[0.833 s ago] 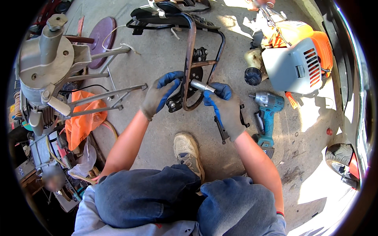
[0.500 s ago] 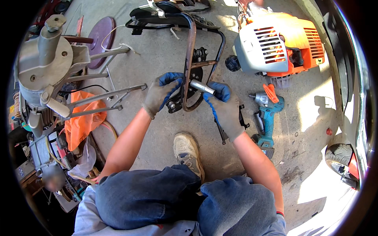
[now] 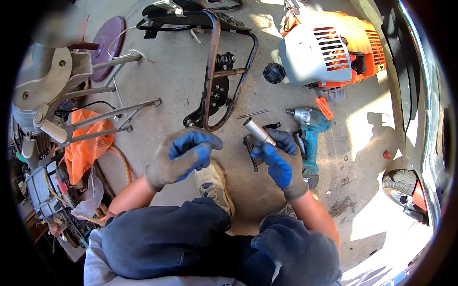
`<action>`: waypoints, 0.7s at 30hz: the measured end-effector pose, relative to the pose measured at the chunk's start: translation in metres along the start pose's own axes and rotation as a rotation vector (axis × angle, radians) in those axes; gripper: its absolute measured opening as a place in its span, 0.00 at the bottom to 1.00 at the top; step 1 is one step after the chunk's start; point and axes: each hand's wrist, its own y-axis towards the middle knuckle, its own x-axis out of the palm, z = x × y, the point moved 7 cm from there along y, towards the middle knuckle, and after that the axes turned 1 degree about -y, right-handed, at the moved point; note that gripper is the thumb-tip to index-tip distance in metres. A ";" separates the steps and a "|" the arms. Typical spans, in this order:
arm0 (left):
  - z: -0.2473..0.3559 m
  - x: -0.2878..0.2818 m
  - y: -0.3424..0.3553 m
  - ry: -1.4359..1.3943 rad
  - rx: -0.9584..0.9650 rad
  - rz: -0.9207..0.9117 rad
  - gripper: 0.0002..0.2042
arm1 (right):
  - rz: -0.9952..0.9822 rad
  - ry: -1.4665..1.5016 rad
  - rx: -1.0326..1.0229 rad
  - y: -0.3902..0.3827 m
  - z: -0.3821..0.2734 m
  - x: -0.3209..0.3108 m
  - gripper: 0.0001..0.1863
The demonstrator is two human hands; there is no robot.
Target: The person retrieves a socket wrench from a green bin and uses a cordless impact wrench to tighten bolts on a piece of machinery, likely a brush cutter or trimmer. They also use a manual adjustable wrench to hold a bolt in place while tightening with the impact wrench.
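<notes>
Right hand (image 3: 281, 159): gloved, wrist roughly straight, forearm coming up from lower right. Fingers and thumb wrapped round the lower end of a silver metal tube (image 3: 259, 131). Tube is tilted, dark end pointing up and to the left, clear of the frame.

Left hand (image 3: 179, 155): gloved, in front of the person's left side, fingers curled inward, thumb side toward the right hand. Can't tell from this angle whether the fingertips meet or pinch something small. The two hands are apart.

Just past the left hand: a black tubular frame (image 3: 211, 76), rust-brown along one bar, with a black plate (image 3: 218, 95) inside its loop. A thin rod (image 3: 253, 114) lies between the frame and the teal power driver (image 3: 311, 131), which sits right of the right hand. Black bracket (image 3: 253, 155) on the floor, partly behind the right hand.

Surface is grey concrete floor (image 3: 181, 95), sunlit patches on the right, dark stains lower right. Tan shoe (image 3: 213, 186) below the hands.

Upper right: orange and grey engine unit (image 3: 329, 47) with a black cap (image 3: 274, 73). Left: grey metal machine (image 3: 43, 90) on legs, purple disc (image 3: 107, 47) behind it, orange bag (image 3: 83, 155) below. Far right: small wheel (image 3: 403, 188).
</notes>
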 end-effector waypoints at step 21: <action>-0.057 0.071 0.053 -0.178 -0.046 -0.028 0.15 | 0.536 -0.984 0.023 -0.001 -0.056 -0.157 0.26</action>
